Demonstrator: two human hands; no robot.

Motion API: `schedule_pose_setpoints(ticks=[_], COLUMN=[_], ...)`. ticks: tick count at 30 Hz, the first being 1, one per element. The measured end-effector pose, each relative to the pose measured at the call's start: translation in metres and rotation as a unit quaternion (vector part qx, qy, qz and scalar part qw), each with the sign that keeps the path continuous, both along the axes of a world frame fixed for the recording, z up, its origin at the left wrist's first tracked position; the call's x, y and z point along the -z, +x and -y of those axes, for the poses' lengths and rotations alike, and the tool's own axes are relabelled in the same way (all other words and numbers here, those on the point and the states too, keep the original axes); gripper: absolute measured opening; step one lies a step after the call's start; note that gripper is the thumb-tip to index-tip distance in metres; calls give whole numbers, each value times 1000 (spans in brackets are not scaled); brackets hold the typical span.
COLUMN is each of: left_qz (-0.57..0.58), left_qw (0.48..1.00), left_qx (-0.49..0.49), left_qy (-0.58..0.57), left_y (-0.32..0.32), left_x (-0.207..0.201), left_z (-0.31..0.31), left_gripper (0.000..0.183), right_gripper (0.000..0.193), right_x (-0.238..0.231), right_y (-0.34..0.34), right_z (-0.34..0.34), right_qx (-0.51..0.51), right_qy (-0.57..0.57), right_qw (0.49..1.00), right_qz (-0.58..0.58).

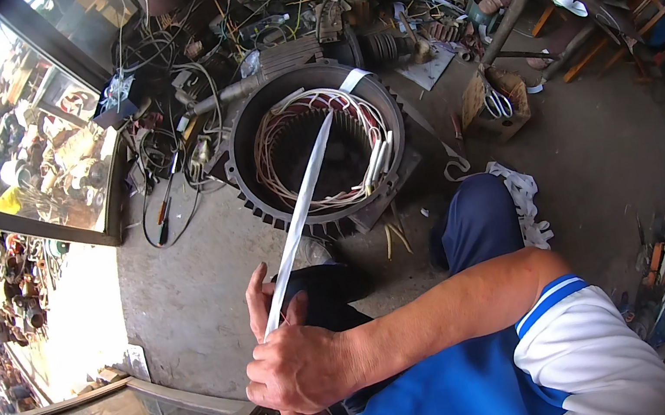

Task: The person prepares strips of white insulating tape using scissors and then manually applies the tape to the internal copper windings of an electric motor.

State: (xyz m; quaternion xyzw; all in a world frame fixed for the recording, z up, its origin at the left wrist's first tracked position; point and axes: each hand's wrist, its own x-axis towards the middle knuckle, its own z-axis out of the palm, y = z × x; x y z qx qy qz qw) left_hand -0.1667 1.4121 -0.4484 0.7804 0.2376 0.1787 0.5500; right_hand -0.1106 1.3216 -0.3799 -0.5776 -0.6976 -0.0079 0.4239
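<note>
Evidently right hand (pixel 300 371) is clasping white tape (pixel 299 216); left hand (pixel 258 303) partly hidden, grip can't tell; steady tension likely sparing coils (pixel 372 120).

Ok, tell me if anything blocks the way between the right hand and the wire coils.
Only the left hand, beside the white strip just beyond the right hand; past it, nothing visible covers the strip up to the wire coils.

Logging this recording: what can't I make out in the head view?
Left hand, head view: mostly hidden behind the right hand; its grip is unclear.
White strip, head view: its lower end is hidden inside the right hand.
Metal housing, head view: the bottom of its opening is lost in shadow.
</note>
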Motion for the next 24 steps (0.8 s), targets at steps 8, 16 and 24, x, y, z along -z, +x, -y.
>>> schedule_pose_setpoints(ticks=[8, 16, 24], left_qz=[87, 192, 493], left_qw=[990, 912, 635], left_qx=[-101, -299, -595], left_qy=[45, 202, -19], left_y=[3, -152, -322], left_x=[-24, -83, -148], left_z=[-18, -73, -78], left_gripper=[63, 55, 53], right_gripper=[38, 52, 24], right_x=[-35, 89, 177], right_y=[-33, 143, 247], right_z=[11, -11, -23], right_qx=[-98, 281, 427], right_qy=[58, -205, -362], right_qw=[993, 935, 825], right_qz=[-30, 66, 77])
